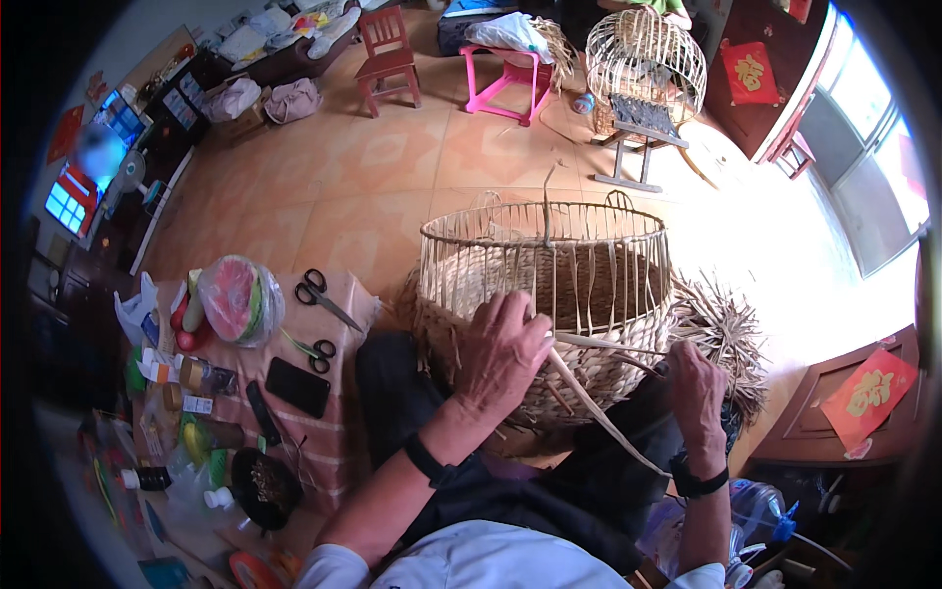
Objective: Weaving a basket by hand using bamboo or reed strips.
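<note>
A round woven straw basket (pixel 589 388) stands in front of me, between my knees. Its lower wall is thickly braided; above that, thin upright stakes rise to a hoop rim (pixel 549 241). At the near side of the wall, my left hand (pixel 502 344) pinches a flat straw strand (pixel 599 407), whose loose length slants down toward my right wrist. A second, thinner strip runs from the left fingers across to my right hand (pixel 697 393), which is closed at the basket's right side. The right fingertips are partly hidden, but the strip ends at them.
At left, a cloth-covered table (pixel 334 432) holds black scissors (pixel 327 299), smaller scissors (pixel 320 355), a phone (pixel 297 387) and wrapped fruit (pixel 240 299). Straw bundles (pixel 731 339) lie right of the basket. Farther off are a red chair (pixel 387 59), a pink stool (pixel 507 83) and another wicker frame (pixel 648 64).
</note>
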The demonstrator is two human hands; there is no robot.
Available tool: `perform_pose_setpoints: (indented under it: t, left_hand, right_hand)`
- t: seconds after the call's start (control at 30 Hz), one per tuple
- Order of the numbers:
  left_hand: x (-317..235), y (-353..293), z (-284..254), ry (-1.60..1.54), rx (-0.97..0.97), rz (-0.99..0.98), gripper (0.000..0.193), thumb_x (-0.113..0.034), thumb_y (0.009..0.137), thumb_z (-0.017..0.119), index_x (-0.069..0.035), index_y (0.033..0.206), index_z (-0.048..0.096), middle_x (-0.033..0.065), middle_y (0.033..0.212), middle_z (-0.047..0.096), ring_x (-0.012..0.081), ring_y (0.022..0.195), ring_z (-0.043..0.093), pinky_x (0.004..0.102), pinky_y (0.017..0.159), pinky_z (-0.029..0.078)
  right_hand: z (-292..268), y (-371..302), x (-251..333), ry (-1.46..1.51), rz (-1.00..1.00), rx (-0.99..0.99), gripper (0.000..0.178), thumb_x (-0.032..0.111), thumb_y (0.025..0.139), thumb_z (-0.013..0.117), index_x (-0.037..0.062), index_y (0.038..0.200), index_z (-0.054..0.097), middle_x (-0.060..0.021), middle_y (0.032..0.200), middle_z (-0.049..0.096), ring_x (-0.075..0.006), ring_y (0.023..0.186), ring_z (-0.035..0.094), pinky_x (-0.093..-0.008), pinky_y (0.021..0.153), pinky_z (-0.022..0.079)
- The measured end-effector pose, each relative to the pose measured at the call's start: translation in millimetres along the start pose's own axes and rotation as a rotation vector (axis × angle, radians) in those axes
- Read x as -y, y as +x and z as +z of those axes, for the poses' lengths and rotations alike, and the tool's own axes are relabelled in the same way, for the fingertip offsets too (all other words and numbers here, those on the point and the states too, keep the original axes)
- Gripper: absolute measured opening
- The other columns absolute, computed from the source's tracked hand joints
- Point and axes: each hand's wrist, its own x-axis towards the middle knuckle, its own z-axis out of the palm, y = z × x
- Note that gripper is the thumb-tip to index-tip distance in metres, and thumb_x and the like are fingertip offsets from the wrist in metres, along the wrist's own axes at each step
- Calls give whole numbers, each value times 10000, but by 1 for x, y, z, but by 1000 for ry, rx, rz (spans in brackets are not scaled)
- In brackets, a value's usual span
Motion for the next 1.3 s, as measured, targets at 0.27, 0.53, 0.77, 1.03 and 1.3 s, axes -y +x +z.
perform_pose_setpoints:
  t: [0.27, 0.53, 0.77, 1.03, 1.3]
  left_hand:
    - [13, 1, 13, -245, 156, 3, 274, -126, 799, 762, -103, 1017, 598, 63, 844, 637, 271, 816, 652, 411, 863, 478]
    - [21, -2, 4, -461, 194, -19, 338, -72, 809, 676, -66, 1124, 556, 142, 894, 671, 350, 809, 683, 434, 764, 545]
    - [38, 4, 2, -598, 389, -110, 437, 113, 853, 476, -54, 1251, 544, 163, 1113, 716, 329, 1082, 705, 402, 928, 564]
    - [30, 5, 4, -570, 429, -21, 441, 93, 846, 484, -42, 1249, 599, 186, 1171, 688, 373, 1111, 665, 424, 948, 548]
    - [37, -19, 13, -509, 192, 35, 384, -86, 853, 681, -81, 1235, 647, 142, 1099, 687, 343, 1011, 686, 412, 873, 565]
  right_hand:
    - [-18, -14, -31, -94, -24, -57, 69, 41, 893, 626, 70, 953, 605, -152, 857, 683, -383, 751, 673, -463, 631, 498]
    - [-44, 0, -53, -134, -36, -105, 30, 61, 923, 622, 52, 941, 599, -165, 848, 654, -387, 768, 658, -468, 630, 490]
    - [-24, -1, -40, -157, 92, -21, 87, 104, 926, 668, 58, 978, 616, -156, 896, 647, -387, 825, 655, -466, 701, 510]
    - [-17, -8, 80, 100, -614, 269, 463, 46, 855, 575, 136, 1307, 616, -104, 1099, 550, -276, 948, 617, -405, 833, 532]
    - [10, 29, 76, 973, 85, -16, 237, 232, 999, 638, 42, 1128, 696, -34, 1048, 686, -184, 902, 651, -320, 806, 509]
